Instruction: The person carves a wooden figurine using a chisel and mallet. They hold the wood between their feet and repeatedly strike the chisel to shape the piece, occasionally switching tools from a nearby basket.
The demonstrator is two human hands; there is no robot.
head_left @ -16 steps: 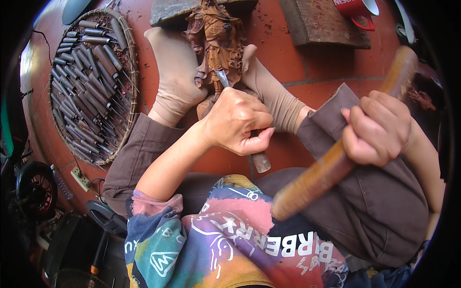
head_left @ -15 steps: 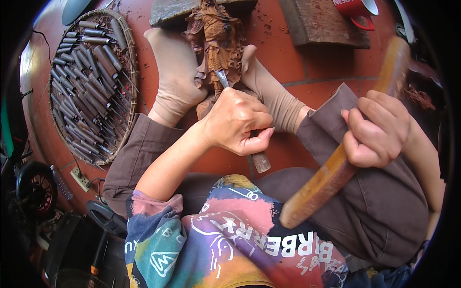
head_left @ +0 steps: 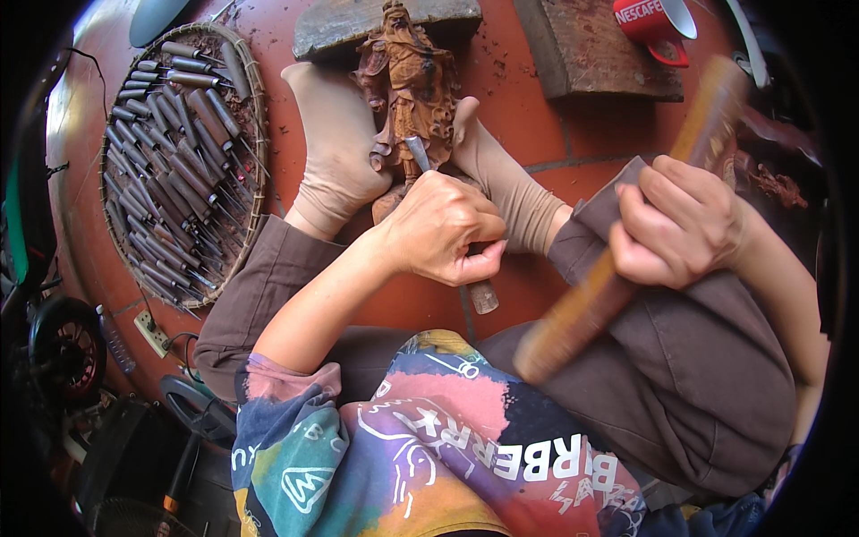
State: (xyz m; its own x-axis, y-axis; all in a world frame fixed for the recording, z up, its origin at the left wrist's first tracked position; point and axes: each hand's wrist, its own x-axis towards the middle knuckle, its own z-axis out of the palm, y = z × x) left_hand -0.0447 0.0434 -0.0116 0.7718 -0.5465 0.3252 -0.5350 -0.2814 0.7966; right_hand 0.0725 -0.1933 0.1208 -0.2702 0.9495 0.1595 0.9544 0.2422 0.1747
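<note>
My left hand (head_left: 445, 228) is closed round a wood chisel (head_left: 484, 297), whose handle end sticks out below the fist. Its metal blade points away from me and meets the lower part of a carved wooden figure (head_left: 413, 89). That reddish-brown statue in flowing robes lies between my two socked feet (head_left: 335, 134), its head toward a wooden block. In my right hand (head_left: 684, 224) is a long wooden mallet (head_left: 582, 322), gripped near its middle and slanting from upper right to lower left. Its ends are blurred by motion, and it is apart from the chisel.
On the left a round woven basket (head_left: 260, 192) holds many wooden-handled carving tools (head_left: 170, 179). Beyond the figure lies a wooden block (head_left: 313, 36). Another thick block (head_left: 582, 54) sits at upper right with a red mug (head_left: 658, 27). A power strip (head_left: 152, 333) rests at left on the tiled floor.
My right hand and the mallet have shifted a little up and to the left. The chisel stays against the figure in my left hand; the whole view has moved slightly.
</note>
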